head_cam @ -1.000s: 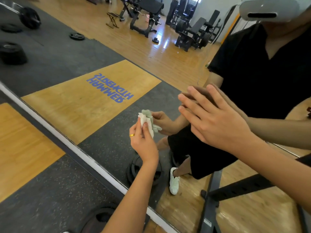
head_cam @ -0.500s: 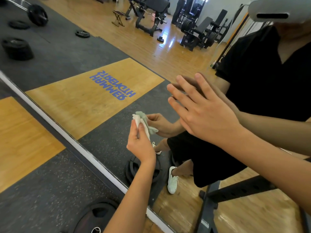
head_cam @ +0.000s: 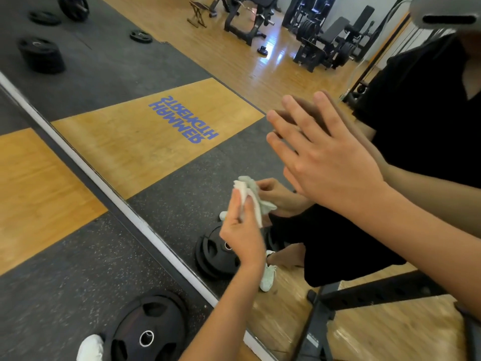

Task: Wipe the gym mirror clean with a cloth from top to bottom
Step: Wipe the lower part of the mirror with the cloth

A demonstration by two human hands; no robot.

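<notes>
The gym mirror (head_cam: 161,82) fills most of the view, its pale bottom frame (head_cam: 125,204) running diagonally across the floor. My left hand (head_cam: 242,230) holds a crumpled white cloth (head_cam: 247,196) against the lower glass, fingers stretched over it. My right hand (head_cam: 320,157) is flat on the glass higher up and to the right, fingers straight and spread. The reflection shows both hands and a person in black clothes with a headset.
A black weight plate (head_cam: 145,332) lies on the dark rubber floor by my white shoe (head_cam: 91,347), close to the mirror's base. A black rack beam (head_cam: 377,290) crosses at lower right. Benches, machines and more plates appear in the reflection.
My left hand with the cloth has slid slightly lower on the glass. The right hand stays flat on the mirror. The view has shifted a little.
</notes>
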